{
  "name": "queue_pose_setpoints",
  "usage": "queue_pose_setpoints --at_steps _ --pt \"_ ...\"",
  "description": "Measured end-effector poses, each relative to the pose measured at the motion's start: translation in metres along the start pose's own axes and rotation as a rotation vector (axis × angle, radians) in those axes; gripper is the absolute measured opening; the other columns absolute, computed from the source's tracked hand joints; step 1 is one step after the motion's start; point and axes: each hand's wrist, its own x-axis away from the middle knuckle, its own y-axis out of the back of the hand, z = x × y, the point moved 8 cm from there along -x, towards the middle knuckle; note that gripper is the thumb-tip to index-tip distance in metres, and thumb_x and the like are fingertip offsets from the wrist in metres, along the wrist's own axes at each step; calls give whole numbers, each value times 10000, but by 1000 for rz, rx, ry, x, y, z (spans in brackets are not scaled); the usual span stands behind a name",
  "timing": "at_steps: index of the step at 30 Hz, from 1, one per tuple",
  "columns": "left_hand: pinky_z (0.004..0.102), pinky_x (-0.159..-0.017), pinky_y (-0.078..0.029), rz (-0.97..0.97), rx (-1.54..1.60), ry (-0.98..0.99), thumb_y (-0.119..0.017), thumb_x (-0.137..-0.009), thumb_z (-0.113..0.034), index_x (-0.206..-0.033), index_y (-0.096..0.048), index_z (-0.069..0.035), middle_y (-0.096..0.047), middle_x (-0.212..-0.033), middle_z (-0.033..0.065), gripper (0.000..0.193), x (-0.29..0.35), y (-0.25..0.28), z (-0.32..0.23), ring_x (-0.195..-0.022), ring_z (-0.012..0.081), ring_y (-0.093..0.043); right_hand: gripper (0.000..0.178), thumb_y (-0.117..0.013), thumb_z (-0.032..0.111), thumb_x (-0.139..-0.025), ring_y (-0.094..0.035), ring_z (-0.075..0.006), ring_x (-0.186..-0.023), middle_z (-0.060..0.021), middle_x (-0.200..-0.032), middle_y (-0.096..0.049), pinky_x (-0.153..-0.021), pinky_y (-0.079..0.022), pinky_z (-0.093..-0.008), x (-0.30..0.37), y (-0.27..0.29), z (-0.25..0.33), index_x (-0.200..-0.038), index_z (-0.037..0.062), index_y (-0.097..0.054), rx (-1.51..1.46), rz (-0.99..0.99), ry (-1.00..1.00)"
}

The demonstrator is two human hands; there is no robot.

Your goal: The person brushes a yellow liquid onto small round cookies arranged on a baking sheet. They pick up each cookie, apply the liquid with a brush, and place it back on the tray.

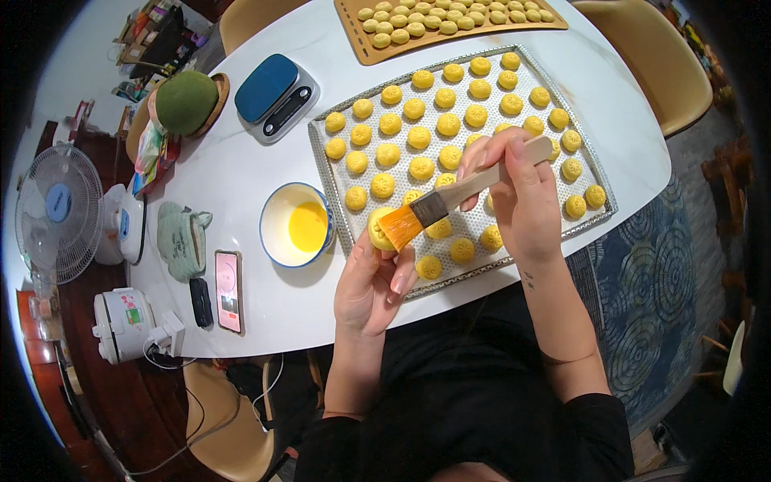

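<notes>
Between the fingers of my left hand (365, 281) is a small round yellow pastry (377, 230), held up over the tray's near left edge. My right hand (522, 193) grips the wooden handle of a pastry brush (474, 185). The brush's orange-wet bristles touch the pastry's right side. Under both hands lies a perforated metal baking tray (324, 170) with rows of yellow pastries, many stamped with a flower pattern. Left of it stands a white bowl with a blue rim (273, 210), holding yellow liquid that looks like beaten egg.
A wooden board (363, 50) full of more pastries lies at the far side. Around the table's left part are a kitchen scale (277, 96), a phone (229, 291), a black case (201, 302), a green cloth pouch (181, 241), a small white cooker (124, 323) and a fan (60, 205).
</notes>
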Motion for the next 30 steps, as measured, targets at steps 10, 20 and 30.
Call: queue_pose_setpoints --at_steps 10,20,30 --pt "164 -494 -330 151 230 171 -405 -942 -275 -1212 -427 -15 -553 -1106 140 375 -4 -12 19 -664 86 -393 306 -348 279 -967 -557 -140 -663 -92 -782 -545 -617 -473 -250 -4 22 13 -866 30 -495 127 -8 66" --pt "175 -519 -323 155 251 275 -412 -937 -304 -1160 -465 -3 -502 -1031 121 378 -6 -33 35 -683 88 -376 318 -291 310 -974 -513 -118 -718 -106 -786 -537 -584 -438 -217 -8 27 3 -839 75 -457 23 11 -90" --pt "178 -518 -333 86 -12 267 -480 -906 -216 -1136 -508 -15 -543 -1002 116 307 -11 -22 28 -622 76 -392 316 -353 278 -965 -552 -142 -677 -74 -768 -544 -649 -458 -257 -5 63 20 -874 21 -513 111 -58 21"
